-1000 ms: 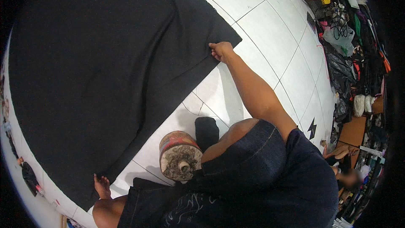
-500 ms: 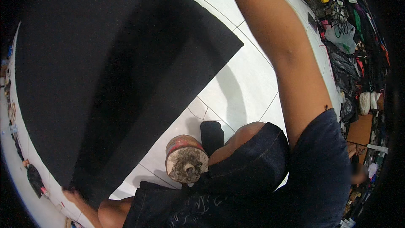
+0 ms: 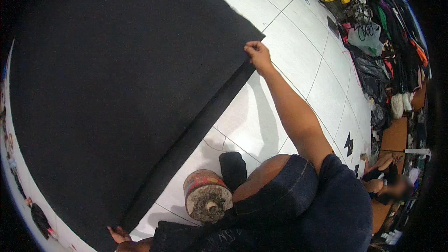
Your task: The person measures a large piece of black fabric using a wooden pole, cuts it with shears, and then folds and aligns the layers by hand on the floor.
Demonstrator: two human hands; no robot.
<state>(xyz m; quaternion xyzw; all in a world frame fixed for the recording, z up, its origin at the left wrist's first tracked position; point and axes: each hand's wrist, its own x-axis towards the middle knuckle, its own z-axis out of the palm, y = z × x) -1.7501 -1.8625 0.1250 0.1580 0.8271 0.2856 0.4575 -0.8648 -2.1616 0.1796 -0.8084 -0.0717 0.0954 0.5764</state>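
Note:
A large sheet of black fabric [image 3: 116, 88] lies spread across the floor on the left, and a narrow raised fold runs along its near edge. Close to its far right corner, my right hand [image 3: 257, 55] pinches that edge, arm stretched out. At the other end of the edge, low in the picture, my left hand [image 3: 119, 235] grips the fabric; its fingers are partly hidden. Between my arms stands a round tin [image 3: 207, 197] with a reddish side and a stained top with a stub at its middle. A small dark object [image 3: 233, 170] sits beside it, against my bent knee.
White tiled floor [image 3: 298, 60] shows to the right of the fabric. A heap of bags, cords and cloths [image 3: 373, 51] lines the right side. Another person [image 3: 387, 186] sits at the lower right, near brown boards [image 3: 394, 135]. Dark scraps [image 3: 348, 144] lie on the tiles.
My right hand has come back from beyond the top edge to the fabric's right corner. My left hand has shifted right and nearer. The fabric now lies flatter, with a fold along its near edge.

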